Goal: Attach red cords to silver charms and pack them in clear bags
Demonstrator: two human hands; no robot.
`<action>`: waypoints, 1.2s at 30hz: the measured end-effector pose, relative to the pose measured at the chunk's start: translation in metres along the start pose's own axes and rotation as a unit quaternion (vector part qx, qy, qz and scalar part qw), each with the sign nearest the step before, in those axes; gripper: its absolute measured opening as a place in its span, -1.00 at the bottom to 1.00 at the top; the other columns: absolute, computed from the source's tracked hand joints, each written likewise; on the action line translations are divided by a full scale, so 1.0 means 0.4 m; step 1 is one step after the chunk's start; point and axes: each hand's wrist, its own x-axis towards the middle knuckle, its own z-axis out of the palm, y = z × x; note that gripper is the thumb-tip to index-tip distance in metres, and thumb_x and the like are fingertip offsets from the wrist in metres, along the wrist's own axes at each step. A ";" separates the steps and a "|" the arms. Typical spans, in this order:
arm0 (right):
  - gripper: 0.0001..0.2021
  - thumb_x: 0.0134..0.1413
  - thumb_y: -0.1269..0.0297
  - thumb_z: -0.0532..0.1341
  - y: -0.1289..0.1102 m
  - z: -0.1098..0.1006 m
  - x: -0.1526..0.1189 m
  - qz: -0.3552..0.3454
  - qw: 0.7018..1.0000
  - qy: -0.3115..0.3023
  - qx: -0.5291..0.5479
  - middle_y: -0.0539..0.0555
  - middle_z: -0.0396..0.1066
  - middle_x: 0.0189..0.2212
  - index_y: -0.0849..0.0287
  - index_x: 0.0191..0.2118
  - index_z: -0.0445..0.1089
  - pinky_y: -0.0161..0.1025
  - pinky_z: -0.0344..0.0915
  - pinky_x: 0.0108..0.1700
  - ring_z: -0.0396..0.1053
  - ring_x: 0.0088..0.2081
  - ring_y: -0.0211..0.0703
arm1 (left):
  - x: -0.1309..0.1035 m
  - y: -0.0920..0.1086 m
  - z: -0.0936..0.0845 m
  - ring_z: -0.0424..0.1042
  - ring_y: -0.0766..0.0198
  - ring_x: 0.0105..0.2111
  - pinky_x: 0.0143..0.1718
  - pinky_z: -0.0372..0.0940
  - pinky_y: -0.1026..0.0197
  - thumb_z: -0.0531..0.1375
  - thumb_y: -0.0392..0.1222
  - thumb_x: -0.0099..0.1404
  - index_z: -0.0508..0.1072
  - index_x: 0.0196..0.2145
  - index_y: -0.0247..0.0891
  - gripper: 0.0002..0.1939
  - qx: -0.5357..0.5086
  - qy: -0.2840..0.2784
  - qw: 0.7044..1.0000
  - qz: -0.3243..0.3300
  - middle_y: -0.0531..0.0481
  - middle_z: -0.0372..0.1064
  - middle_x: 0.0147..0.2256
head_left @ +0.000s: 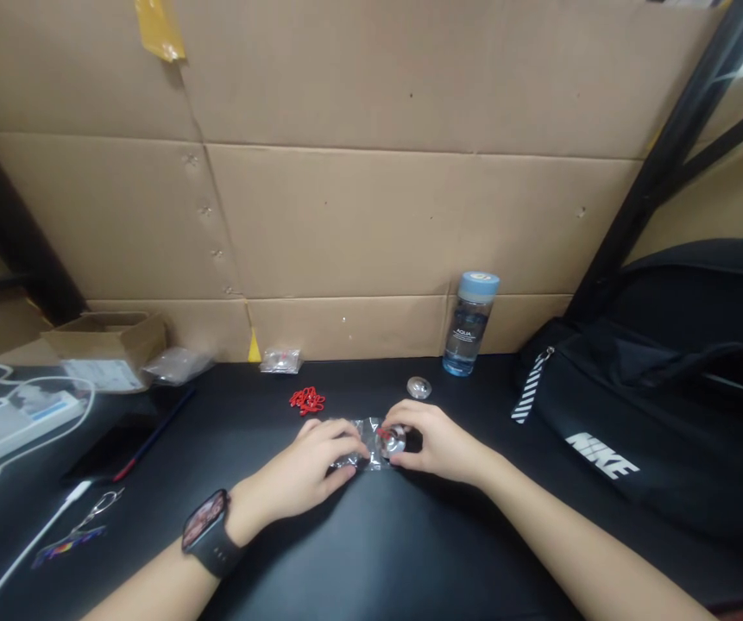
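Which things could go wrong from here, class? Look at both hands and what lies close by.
1. The round shiny piece could slip, as the right hand seems to hold it only by the fingertips.
2. The clear plastic between the hands looks thin, so it might tear if pulled.
3. The loose red pile lies just beyond the left hand; a forward nudge could scatter it.

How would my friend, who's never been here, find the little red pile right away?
Start at the big cardboard wall and come down to the black table in front of it. Just beyond the left hand lies a small red pile. It is bright and tangled, unlike the shiny packet behind it and the round, shiny piece off to the right.
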 end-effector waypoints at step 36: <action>-0.68 -0.05 0.09 0.49 0.054 0.045 0.020 0.124 0.976 0.019 0.180 0.08 0.64 -0.26 0.16 -0.20 0.59 -0.16 0.52 -0.12 0.62 -0.22 -0.02 | -0.006 -0.006 -0.010 0.40 0.10 0.10 0.19 0.22 0.04 0.23 -0.31 0.38 0.41 0.10 -0.07 -0.63 -0.025 0.020 0.999 0.006 -0.05 0.41 0.07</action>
